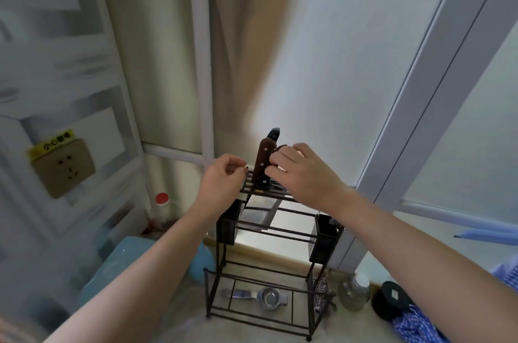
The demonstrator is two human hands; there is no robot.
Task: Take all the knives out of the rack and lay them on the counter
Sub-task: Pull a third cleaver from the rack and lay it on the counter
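Observation:
A dark wire knife rack (pixel 221 272) stands on the counter against the wall. A brown riveted knife handle (pixel 263 163) sticks up from the rack's top slots, with a black knife handle (pixel 273 134) behind it. A wide cleaver blade (pixel 259 213) hangs below the slots. My left hand (pixel 224 180) pinches the rack's top left bar. My right hand (pixel 302 174) curls its fingers around a dark handle (pixel 280 147) just right of the brown one; that handle is mostly hidden by the hand.
Black cups (pixel 227 226) hang on both sides of the rack. A metal strainer (pixel 269 298) lies on its bottom shelf. A red-capped bottle (pixel 162 205) and a blue container (pixel 117 267) stand at left; a glass jar (pixel 354 291), a black lid (pixel 391 298) and checked cloth (pixel 417 326) at right.

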